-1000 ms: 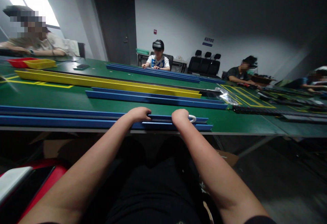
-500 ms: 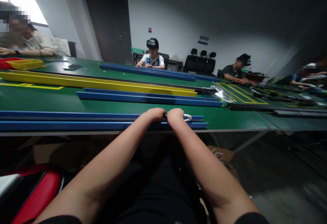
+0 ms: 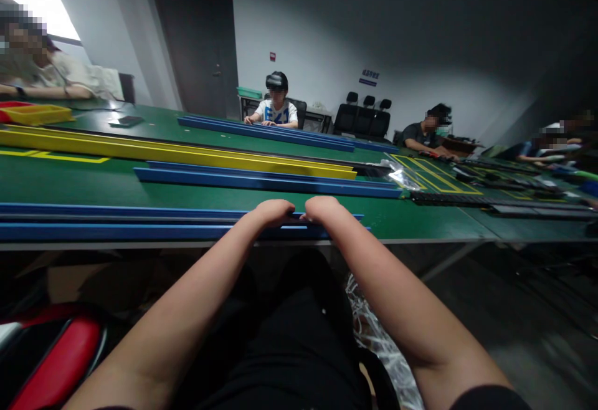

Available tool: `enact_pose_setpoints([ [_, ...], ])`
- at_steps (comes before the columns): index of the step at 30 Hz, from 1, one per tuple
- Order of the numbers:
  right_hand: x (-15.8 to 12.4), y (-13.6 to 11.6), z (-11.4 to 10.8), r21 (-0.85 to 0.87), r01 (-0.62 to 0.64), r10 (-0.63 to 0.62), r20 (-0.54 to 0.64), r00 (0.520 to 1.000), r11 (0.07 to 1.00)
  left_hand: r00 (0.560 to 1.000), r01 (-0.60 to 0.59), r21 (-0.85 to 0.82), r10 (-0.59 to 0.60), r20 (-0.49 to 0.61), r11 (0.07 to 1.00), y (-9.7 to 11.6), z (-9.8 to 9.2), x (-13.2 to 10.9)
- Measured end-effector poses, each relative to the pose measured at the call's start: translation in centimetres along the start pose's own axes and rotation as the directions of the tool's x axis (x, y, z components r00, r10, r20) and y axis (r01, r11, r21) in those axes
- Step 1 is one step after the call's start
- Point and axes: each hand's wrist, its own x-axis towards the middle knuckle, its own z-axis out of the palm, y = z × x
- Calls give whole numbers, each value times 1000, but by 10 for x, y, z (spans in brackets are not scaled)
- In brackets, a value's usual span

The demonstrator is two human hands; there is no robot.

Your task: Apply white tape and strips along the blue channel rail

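Observation:
Two long blue channel strips lie along the near edge of the table, the rear strip (image 3: 116,212) just behind the front strip (image 3: 116,231). Over their right part is my left hand (image 3: 276,212), bent down at the wrist with its fingers curled inward. Close beside it, my right hand (image 3: 322,209) is also curled, its fingertips pointing toward the left hand. Both appear closed, but whatever they pinch is hidden behind them. A small pale patch (image 3: 293,227) shows on the front strip below the hands.
Beyond lie another blue strip (image 3: 271,184), a long yellow strip (image 3: 187,153) and more blue strips (image 3: 266,133). Clear plastic wrap (image 3: 399,174) and black parts (image 3: 514,179) are to the right. Co-workers sit around the green table (image 3: 420,223). A red-and-black seat (image 3: 60,360) stands lower left.
The white ring that showed beside my right hand is out of sight. My hands have moved slightly apart, and the view has shifted a little. Crumpled clear plastic now shows below my right arm.

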Motion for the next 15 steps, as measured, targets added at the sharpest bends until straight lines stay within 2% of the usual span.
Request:
enact_pose_setpoints([
  [3,-8,4,-14,-25,167,-167,4,986,986,998,33,23,-34,46,999,-29,-2,-17],
  [5,-12,6,-22,-36,198,-198,19,980,980,997,55,40,-57,51,998,-46,-2,-26],
  [7,-14,9,-28,-48,164,-163,31,986,985,996,69,47,-71,57,997,-56,-3,-32],
  [10,-11,13,-27,-64,70,-68,32,997,995,995,75,43,-78,61,996,-59,-3,-35],
  [15,5,13,-1,-78,-118,122,51,991,990,992,112,32,-113,49,993,-57,-4,-35],
])
